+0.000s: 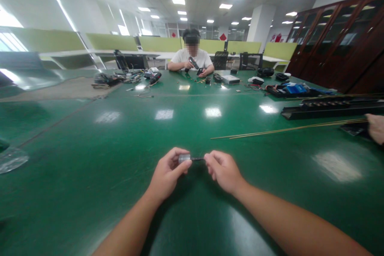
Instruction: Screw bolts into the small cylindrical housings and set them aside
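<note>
Over the glossy green desk (120,144), the left hand (168,172) holds a short silvery cylinder (184,158); right of it, a thin dark rod (197,159) reaches the right hand (223,170). Farther right are thin brass-coloured rods (270,132), behind them a long black channel (330,111).

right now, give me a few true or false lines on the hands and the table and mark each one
1. The left hand holds a grey cylinder. True.
2. The right hand is empty. False: it pinches the end of a thin dark piece beside the cylinder.
3. The tabletop is white. False: it is green.
4. Thin yellowish rods reach in from the right, beyond the two hands. True.
5. The person across the table wears a black shirt. False: the shirt is white.
</note>
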A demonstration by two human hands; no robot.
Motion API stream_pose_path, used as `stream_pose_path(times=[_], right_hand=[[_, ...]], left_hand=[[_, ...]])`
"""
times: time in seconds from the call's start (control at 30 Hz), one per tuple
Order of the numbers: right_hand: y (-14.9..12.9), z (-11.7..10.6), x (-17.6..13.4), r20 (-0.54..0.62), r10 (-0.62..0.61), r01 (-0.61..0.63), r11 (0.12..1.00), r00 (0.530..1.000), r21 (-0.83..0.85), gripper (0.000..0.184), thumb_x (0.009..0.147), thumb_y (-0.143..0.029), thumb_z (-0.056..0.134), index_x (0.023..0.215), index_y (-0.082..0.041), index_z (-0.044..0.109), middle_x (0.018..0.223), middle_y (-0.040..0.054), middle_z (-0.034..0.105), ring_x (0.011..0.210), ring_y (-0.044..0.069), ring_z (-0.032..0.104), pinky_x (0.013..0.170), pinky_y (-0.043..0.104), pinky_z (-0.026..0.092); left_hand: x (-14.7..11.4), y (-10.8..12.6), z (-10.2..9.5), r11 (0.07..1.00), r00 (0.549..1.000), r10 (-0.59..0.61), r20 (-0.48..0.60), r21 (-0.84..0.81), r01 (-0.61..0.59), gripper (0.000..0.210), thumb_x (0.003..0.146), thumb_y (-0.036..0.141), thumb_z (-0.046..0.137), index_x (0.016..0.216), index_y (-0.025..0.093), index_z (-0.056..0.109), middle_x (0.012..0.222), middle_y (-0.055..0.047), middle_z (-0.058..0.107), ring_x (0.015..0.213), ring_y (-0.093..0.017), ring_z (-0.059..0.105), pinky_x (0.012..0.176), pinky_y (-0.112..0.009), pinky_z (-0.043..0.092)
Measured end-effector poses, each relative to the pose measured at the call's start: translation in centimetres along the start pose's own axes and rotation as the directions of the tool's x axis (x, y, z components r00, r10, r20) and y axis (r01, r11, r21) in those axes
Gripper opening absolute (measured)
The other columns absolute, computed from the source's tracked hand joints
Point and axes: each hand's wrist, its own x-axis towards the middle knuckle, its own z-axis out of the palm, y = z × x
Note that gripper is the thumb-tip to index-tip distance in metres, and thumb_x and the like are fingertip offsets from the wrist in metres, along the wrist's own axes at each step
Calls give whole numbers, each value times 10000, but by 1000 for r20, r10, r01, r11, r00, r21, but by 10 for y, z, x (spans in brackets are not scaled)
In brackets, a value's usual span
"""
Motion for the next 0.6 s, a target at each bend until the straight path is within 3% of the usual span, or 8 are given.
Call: stream_pose_path(times=[0.17, 0.3, 0.4, 0.6], right_hand=[[-1, -1, 1, -20, 58, -57, 997, 998, 55, 484, 926, -556, 524, 623, -179, 507, 497, -44, 476, 410, 76, 422, 422, 199, 327], [-3, -2, 3, -4, 116, -113, 979, 993, 169, 511, 910, -607, 496, 612, -193, 475, 456, -57, 433, 373, 79, 390, 381, 201, 299], [-3, -2, 4, 33, 123, -127, 973, 992, 193, 518, 908, -625, 481, 621, -194, 474, 456, -59, 428, 375, 79, 388, 382, 201, 296], [-3, 0, 2, 110, 68, -77, 993, 992, 88, 511, 920, -597, 489, 620, -183, 493, 487, -49, 449, 415, 73, 405, 424, 203, 316]], left_hand=[[1, -2, -1, 999, 1000, -5, -25, -32, 5, 359, 795, 414, 724, 1002, 154, 586, 683, 4, 612, 610, -144, 560, 606, -256, 418], [6, -7, -2, 987, 990, -23, -142, -161, 0, 348, 805, 388, 722, 1030, 206, 530, 690, 25, 626, 617, -142, 576, 620, -245, 434], [10, -9, -4, 932, 968, -82, -239, -361, -10, 327, 780, 368, 741, 908, 222, 478, 695, 31, 636, 622, -140, 578, 606, -233, 446], [15, -8, -11, 818, 945, -182, -271, -575, -7, 449, 633, 264, 842, 659, 174, 403, 716, -10, 642, 694, -130, 593, 625, -202, 485]])
